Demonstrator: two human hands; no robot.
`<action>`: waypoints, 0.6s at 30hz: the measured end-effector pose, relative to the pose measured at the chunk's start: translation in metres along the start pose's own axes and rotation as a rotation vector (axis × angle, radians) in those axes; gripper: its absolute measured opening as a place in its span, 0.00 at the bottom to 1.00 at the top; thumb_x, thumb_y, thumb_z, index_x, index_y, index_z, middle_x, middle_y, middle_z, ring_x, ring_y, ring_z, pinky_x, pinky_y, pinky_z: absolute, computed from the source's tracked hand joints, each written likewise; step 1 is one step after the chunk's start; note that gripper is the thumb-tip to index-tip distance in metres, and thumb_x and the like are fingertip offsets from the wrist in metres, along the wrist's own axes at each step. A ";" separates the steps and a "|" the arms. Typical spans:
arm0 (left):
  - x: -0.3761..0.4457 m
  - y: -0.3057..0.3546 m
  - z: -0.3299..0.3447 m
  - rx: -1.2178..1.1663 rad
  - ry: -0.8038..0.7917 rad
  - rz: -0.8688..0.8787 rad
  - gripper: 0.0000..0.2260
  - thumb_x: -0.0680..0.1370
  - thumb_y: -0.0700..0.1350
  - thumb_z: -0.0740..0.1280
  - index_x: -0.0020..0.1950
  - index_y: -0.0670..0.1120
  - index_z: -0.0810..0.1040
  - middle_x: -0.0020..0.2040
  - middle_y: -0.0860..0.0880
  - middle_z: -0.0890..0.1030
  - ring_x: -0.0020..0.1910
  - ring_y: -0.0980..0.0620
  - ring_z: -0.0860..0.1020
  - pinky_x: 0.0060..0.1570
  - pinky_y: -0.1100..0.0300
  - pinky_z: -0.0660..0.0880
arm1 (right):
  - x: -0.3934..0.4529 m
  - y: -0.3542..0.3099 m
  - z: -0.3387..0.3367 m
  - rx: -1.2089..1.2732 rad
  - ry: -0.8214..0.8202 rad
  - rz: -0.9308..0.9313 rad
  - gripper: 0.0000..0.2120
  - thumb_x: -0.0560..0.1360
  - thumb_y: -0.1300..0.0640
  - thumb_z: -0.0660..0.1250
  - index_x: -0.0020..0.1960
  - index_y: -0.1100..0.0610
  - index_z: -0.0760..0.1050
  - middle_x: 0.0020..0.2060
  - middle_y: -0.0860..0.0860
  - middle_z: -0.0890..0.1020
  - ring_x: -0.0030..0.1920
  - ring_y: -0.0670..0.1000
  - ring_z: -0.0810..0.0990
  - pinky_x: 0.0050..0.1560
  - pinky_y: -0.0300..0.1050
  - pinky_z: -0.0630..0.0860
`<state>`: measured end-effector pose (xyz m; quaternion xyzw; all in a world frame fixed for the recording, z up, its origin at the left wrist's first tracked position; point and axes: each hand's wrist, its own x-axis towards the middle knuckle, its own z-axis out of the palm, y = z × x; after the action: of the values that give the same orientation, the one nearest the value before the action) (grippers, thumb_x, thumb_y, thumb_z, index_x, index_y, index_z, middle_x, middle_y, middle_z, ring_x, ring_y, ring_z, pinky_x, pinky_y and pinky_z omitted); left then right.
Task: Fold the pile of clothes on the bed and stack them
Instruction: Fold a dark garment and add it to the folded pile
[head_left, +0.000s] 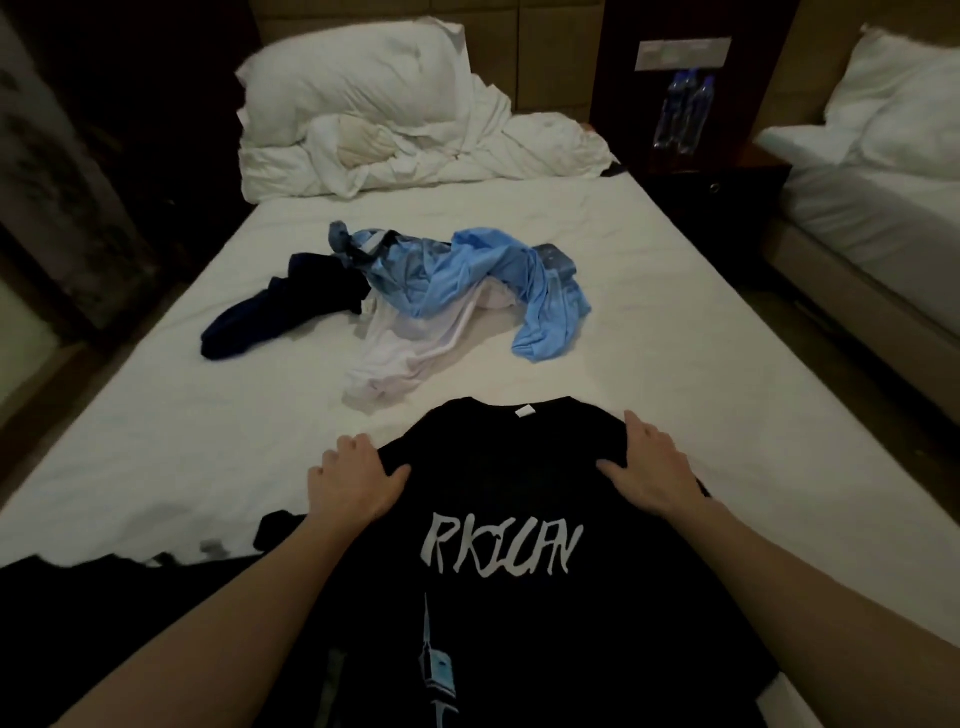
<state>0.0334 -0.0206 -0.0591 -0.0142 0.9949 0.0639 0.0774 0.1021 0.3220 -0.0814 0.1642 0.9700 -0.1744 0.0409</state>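
- Black T-shirt (519, 493) lying spread print-side up on the near end of the bed (182, 441), collar pointing far, white lettering and a pale blue tower graphic showing on the chest; a small white label showing inside the collar.
- Left hand (353, 486) resting on the shirt's left shoulder, fingers curling over the shoulder edge and the thumb lying on the cloth, gripping the fabric there.
- Right hand (649, 467) sitting on the shirt's right shoulder, thumb spread inward across the cloth, fingers bending over the outer edge; looking like a hold on the fabric, though the fingertips are hidden behind the fold.
- Both forearms reaching in from the near edge, one on each side of the print.
- Pile of unfolded clothes (415, 291) lying mid-bed, well apart from the shirt on the far side: light blue garment (488, 280) draping on top and trailing to the right, white garment (405, 348) spilling toward the near side, dark navy garment (260, 322) stretching out to the left.
- More dark cloth (78, 571) lying at the near left edge of the bed; kind not readable.
- Crumpled white duvet (415, 150) and pillow (358, 78) bunching at the far end against the headboard.
- Two water bottles (683, 111) standing on the dark nightstand (727, 176) to the far right.
- Second bed (872, 208) with white linen showing at the right edge.
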 end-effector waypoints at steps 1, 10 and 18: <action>-0.008 -0.009 -0.006 0.025 -0.081 -0.056 0.35 0.74 0.70 0.61 0.69 0.43 0.68 0.67 0.43 0.71 0.66 0.41 0.71 0.63 0.46 0.68 | -0.009 0.008 -0.005 0.000 -0.056 0.016 0.41 0.75 0.39 0.66 0.77 0.58 0.53 0.72 0.59 0.68 0.69 0.62 0.69 0.63 0.56 0.72; -0.067 -0.063 -0.082 -0.070 -0.226 -0.103 0.15 0.71 0.54 0.70 0.48 0.45 0.72 0.50 0.45 0.78 0.49 0.44 0.79 0.50 0.53 0.76 | -0.084 0.073 -0.059 0.149 -0.310 0.117 0.30 0.73 0.42 0.72 0.65 0.62 0.71 0.59 0.59 0.78 0.54 0.56 0.77 0.52 0.46 0.74; -0.087 0.037 -0.093 -0.771 -0.032 -0.048 0.12 0.70 0.42 0.78 0.48 0.42 0.78 0.45 0.44 0.81 0.44 0.47 0.80 0.42 0.55 0.79 | -0.114 0.058 -0.072 0.528 0.040 0.061 0.12 0.75 0.48 0.72 0.44 0.58 0.82 0.40 0.53 0.84 0.44 0.53 0.82 0.46 0.49 0.75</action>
<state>0.1038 0.0057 0.0498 -0.0647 0.8959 0.4316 0.0834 0.2274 0.3636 -0.0177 0.2016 0.8863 -0.4167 -0.0175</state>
